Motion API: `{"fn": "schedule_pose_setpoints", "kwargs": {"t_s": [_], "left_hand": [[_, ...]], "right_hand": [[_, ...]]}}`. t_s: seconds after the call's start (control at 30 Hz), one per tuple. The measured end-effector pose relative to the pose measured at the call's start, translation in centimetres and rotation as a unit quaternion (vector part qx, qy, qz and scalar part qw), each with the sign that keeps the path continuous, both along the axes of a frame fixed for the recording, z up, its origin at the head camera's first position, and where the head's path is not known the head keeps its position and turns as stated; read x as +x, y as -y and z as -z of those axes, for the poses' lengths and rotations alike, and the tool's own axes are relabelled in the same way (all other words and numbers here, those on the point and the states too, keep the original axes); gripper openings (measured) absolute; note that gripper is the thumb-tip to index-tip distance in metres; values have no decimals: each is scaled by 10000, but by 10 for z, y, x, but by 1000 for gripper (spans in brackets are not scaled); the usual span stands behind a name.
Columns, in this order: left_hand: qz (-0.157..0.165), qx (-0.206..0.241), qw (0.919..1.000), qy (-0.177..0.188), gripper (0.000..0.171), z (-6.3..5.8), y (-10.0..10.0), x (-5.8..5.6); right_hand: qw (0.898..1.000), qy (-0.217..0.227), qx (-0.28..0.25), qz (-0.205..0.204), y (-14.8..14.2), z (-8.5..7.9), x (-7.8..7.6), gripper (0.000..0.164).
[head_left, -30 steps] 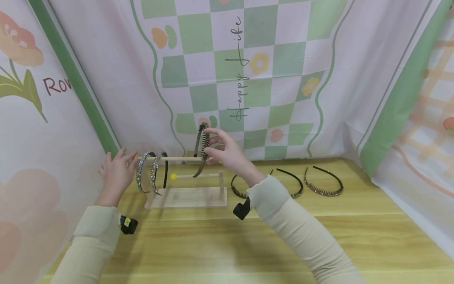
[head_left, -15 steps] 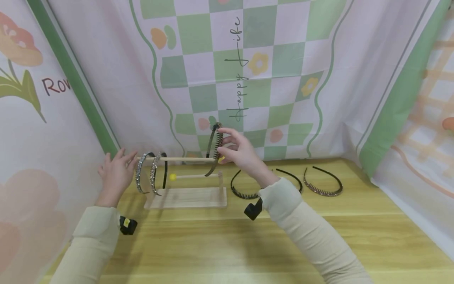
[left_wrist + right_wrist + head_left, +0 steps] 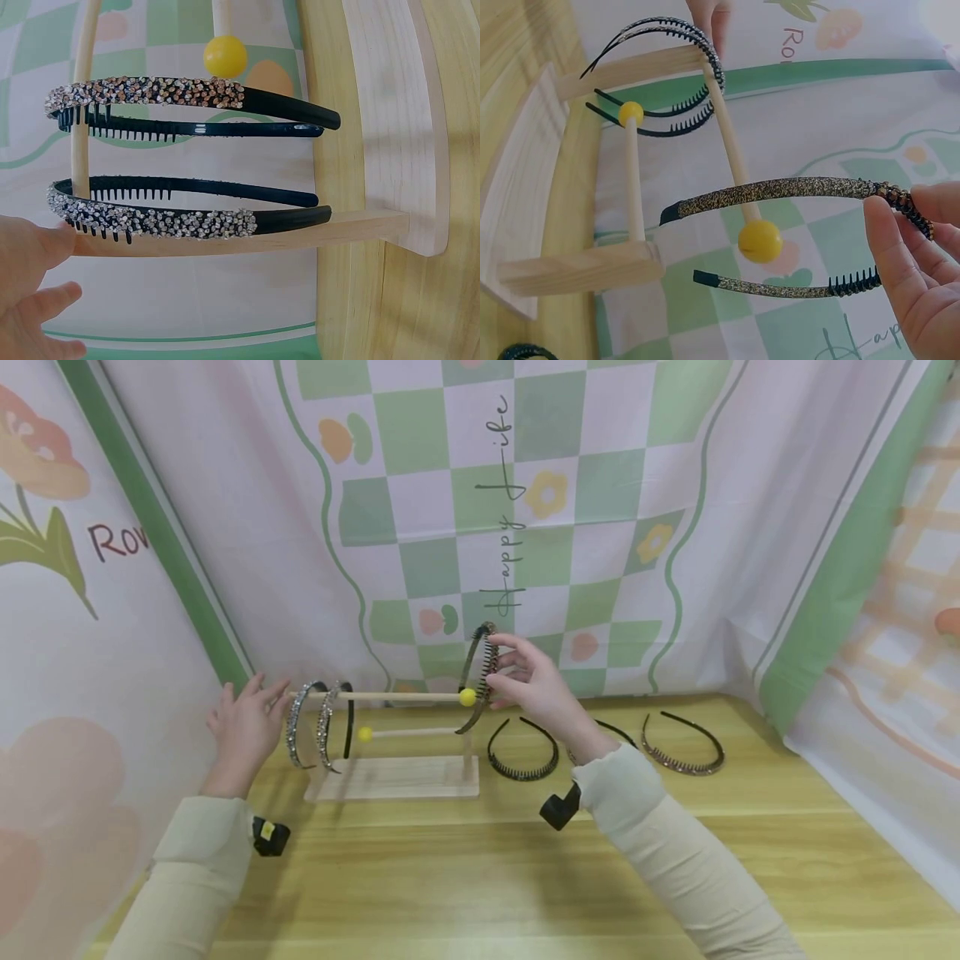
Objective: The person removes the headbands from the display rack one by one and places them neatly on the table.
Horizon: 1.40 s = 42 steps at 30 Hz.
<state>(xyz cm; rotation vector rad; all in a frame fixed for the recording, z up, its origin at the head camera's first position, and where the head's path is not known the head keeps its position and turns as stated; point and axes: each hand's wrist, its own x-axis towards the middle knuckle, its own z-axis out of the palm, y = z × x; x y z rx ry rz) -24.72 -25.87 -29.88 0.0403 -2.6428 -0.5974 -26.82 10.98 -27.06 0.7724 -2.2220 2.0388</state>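
My right hand pinches a toothed, gold-glitter headband by its beaded crown, thumb and fingers on either side. The headband is at the ball end of a wooden rack's upper rod, its two legs spread around the yellow ball in the right wrist view. My left hand is at the other end of that rod, a fingertip against the top of the rack's upright and the other fingers spread. Near it, a silver rhinestone headband and a rose-and-silver one hang on the rod.
The rack's wooden base stands on the wood-grain table. A lower rod ends in another yellow ball. Right of the rack lie a black toothed headband, one partly behind my right arm, and a brownish one. Patterned cloth rises behind.
My right hand has moved right along the upper rod with the gold-glitter headband, uncovering the rod's yellow ball and the black headband on the table. My left hand has stayed in place.
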Motion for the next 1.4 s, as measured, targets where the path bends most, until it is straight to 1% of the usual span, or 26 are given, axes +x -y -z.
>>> {"fn": "schedule_pose_setpoints", "kwargs": {"t_s": [0.2,0.43,0.7,0.83,1.03,1.17,1.4], "left_hand": [[-4,-18,10000,-3,38,0,-1,0],[-6,21,10000,3,37,-1,-1,1],[46,6,10000,11,38,0,0,3],[48,13,10000,23,38,0,-1,3],[73,9,10000,24,39,0,-1,3],[73,9,10000,21,39,0,0,3],[78,23,10000,35,39,0,-1,2]], "right_hand": [[9998,-9,160,101,-10,5,3,52],[9991,42,382,158,-20,17,4,53],[9987,181,432,197,-30,29,10,53],[9980,222,538,239,-35,34,13,55],[9970,231,705,221,-41,44,18,57],[9961,361,781,214,-45,52,20,57],[9950,441,885,159,-50,65,25,54]]}}
